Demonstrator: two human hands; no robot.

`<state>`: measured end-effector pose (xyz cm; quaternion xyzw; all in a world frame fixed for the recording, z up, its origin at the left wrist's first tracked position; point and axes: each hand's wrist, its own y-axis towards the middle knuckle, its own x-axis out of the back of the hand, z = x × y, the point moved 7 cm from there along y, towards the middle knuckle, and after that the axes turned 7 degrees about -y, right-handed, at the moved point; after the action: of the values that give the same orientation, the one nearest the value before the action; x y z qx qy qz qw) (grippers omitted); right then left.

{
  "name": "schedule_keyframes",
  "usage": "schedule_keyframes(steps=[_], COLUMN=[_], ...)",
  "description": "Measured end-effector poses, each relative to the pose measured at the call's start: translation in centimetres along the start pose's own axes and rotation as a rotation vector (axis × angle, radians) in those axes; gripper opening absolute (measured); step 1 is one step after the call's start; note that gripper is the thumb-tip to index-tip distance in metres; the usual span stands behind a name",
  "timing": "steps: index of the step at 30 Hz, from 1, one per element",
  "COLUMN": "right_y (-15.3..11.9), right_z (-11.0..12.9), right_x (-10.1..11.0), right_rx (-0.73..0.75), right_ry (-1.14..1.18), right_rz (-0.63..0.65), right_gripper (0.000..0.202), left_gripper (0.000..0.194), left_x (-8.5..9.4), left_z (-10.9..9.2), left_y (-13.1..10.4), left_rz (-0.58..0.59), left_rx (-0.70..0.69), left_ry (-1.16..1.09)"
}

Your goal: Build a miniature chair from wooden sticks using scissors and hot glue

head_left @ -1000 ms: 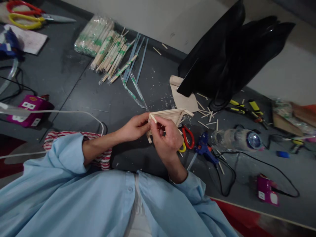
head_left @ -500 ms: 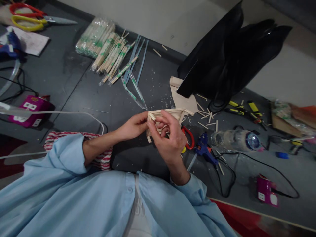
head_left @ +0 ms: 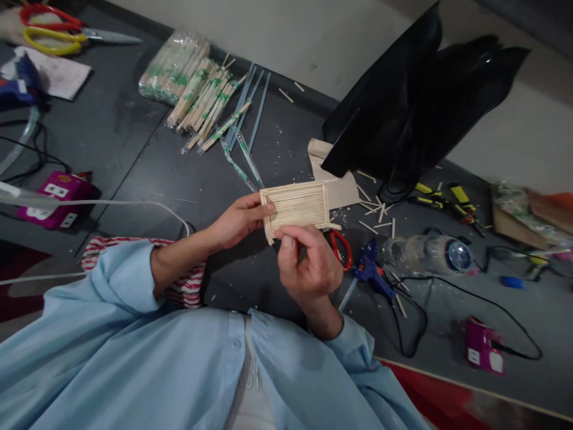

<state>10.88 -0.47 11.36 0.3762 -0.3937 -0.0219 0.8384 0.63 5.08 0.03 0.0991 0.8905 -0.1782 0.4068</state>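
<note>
1. In the head view, the stick tray (head_left: 299,206), a flat rectangle of pale sticks with a raised edging, is held above the table (head_left: 138,185) in front of the person's body.
2. At the tray's left end, the left hand (head_left: 239,222) grips it, thumb lying over the sticks.
3. At the tray's near edge, the right hand (head_left: 310,263) is curled, thumb and forefinger close together; I cannot tell whether it touches the tray or pinches anything small.
4. Just right of the tray's near corner, a red scissor handle (head_left: 348,251) shows beside the right hand, with a blue glue gun (head_left: 370,267) next to it and a clear bottle (head_left: 418,254) further right.
5. Right of the tray lie scattered stick pieces (head_left: 367,227); a beige sheet (head_left: 342,192) shows just behind the tray's far right corner.
6. Beyond the tray and to its right stands a large black sheet-like thing (head_left: 412,113).
7. Beyond the tray and to its left are wrapped chopsticks (head_left: 203,101), a plastic-wrapped bundle (head_left: 172,65) and thin blue strips (head_left: 259,113).
8. Well left of the tray sits a purple box (head_left: 58,192).
</note>
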Motion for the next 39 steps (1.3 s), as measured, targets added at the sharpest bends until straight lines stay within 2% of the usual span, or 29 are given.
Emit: schedule_keyframes(steps=[5, 9, 11, 15, 17, 21, 22, 24, 27, 31, 33, 35, 39], right_y=[-0.7, -0.7, -0.7, -1.1, -1.3, -1.4, -1.3, -1.0, -0.3, -0.1, -0.3, -0.4, -0.1], right_z=[1.1, 0.0, 0.0, 2.5, 4.2, 8.1, 8.8, 9.1, 6.9, 0.5, -1.9, -3.1, -3.7], right_x=[-0.8, -0.3, -0.4, -3.1, -4.4, -5.6, -5.6, -5.2, -3.9, -2.3, -1.5, -0.9, 0.1], right_rx=[0.08, 0.028, 0.051, 0.234, 0.266, 0.304, 0.323, 0.357, 0.294, -0.094, -0.253, -0.328, -0.357], right_ry=[0.113, 0.122, 0.143, 0.104, 0.063, 0.248, 0.27, 0.227, 0.099, 0.003, -0.019, -0.027, -0.035], right_rz=[0.097, 0.034, 0.036, 0.299, 0.417, 0.642, 0.67, 0.631, 0.449, 0.325, 0.29, 0.277, 0.205], right_gripper=[0.012, 0.017, 0.018, 0.015, 0.016, 0.04, 0.043, 0.042, 0.033, 0.027, 0.027, 0.028, 0.026], left_gripper=[0.024, 0.018, 0.015, 0.009, 0.011, 0.015, 0.014, 0.012, 0.01, 0.015, 0.017, 0.017, 0.017], left_x=[1.0, 1.3, 1.5, 2.1, 2.3, 2.4, 2.4, 2.3, 2.3, 2.0, 1.8, 1.7, 1.5], left_z=[-0.5, -0.9, -1.1, -1.2, -1.1, -1.0, -1.0, -1.1, -1.4, -1.5, -1.6, -1.5, -1.2], left_y=[0.6, 0.8, 0.9, 1.1, 1.2, 1.3, 1.3, 1.3, 1.3, 1.0, 0.9, 0.8, 0.8], left_rz=[-0.086, -0.142, -0.158, -0.189, -0.184, -0.17, -0.171, -0.172, -0.189, -0.211, -0.198, -0.184, -0.13], left_rx=[-0.023, -0.026, -0.033, -0.056, -0.051, -0.039, -0.041, -0.051, -0.065, -0.053, -0.044, -0.042, -0.032], left_ry=[-0.081, -0.122, -0.135, -0.153, -0.146, -0.136, -0.137, -0.14, -0.148, -0.146, -0.142, -0.139, -0.092])
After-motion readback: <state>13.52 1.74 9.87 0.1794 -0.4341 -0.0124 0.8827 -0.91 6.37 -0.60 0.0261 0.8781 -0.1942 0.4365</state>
